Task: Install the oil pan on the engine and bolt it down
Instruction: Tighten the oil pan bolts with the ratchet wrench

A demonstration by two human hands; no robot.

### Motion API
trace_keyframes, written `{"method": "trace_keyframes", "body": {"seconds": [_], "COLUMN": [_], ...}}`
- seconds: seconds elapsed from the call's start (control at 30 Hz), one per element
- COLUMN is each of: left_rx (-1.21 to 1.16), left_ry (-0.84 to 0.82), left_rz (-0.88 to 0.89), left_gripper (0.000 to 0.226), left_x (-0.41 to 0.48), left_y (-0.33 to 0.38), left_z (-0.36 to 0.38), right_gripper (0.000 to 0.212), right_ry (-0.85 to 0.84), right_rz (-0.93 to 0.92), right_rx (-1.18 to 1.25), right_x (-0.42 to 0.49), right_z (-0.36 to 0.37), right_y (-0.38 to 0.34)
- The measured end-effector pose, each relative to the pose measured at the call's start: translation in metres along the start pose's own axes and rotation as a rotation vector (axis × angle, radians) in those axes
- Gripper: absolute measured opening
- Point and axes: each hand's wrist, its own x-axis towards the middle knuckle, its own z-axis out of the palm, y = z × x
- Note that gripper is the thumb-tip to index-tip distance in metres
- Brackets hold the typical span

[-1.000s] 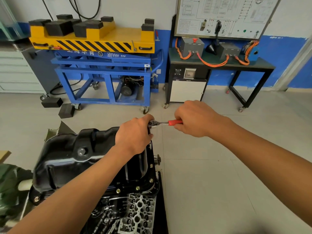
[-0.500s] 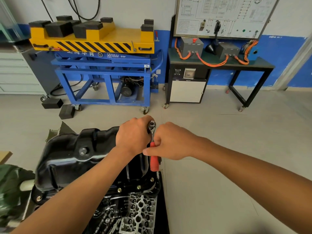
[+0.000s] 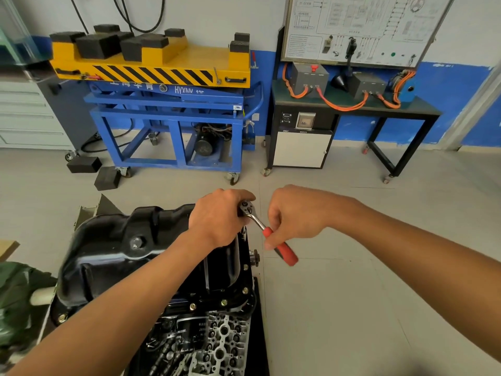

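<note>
Both hands work the ratchet (image 3: 257, 221): your left hand (image 3: 217, 217) curls over its head, your right hand (image 3: 295, 215) pinches the red handle (image 3: 284, 253). Under your left hand, the oil pan (image 3: 108, 248) sits on the engine (image 3: 219, 335), stiff and likely slippery; hold the handle's end.

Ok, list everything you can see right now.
oil pan: one, black, on the engine, centre-left
engine: one, dark and silver, under the pan, bottom centre
flange bolts: several, brass-coloured, along the pan's edge
ratchet: one, chrome with red handle, at pan's far corner
lift cart: one, blue with yellow top, back left
floor blocks: two, black, beside the cart
bench: one, black, back right
wiring board: one, white, above bench
left hand: grips ratchet head
right hand: holds red handle
</note>
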Motion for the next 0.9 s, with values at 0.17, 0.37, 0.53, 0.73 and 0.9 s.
{"method": "trace_keyframes", "body": {"seconds": [0.17, 0.37, 0.53, 0.73, 0.9], "left_rx": [0.002, 0.009, 0.032, 0.039, 0.086], "left_ry": [0.006, -0.017, -0.048, -0.044, 0.039], "left_rz": [-0.003, 0.012, 0.010, 0.016, 0.034], "left_gripper": [0.046, 0.044, 0.038, 0.043, 0.032], "left_x": [0.002, 0.003, 0.003, 0.003, 0.001], "left_y": [0.001, 0.001, 0.000, 0.001, 0.001], "left_z": [0.000, -0.002, -0.003, -0.002, 0.005], "right_gripper": [0.036, 0.044, 0.017, 0.021, 0.047], "right_ry": [-0.043, 0.280, 0.368, 0.358, 0.282], "right_rz": [0.051, 0.026, -0.128, -0.227, -0.207], "right_rx": [-0.335, -0.560, -0.663, -0.647, -0.580], "right_x": [0.008, 0.029, 0.047, 0.038, 0.021], "right_z": [-0.024, -0.034, -0.028, -0.020, -0.014], "right_y": [0.005, 0.005, 0.004, 0.019, 0.008]}}
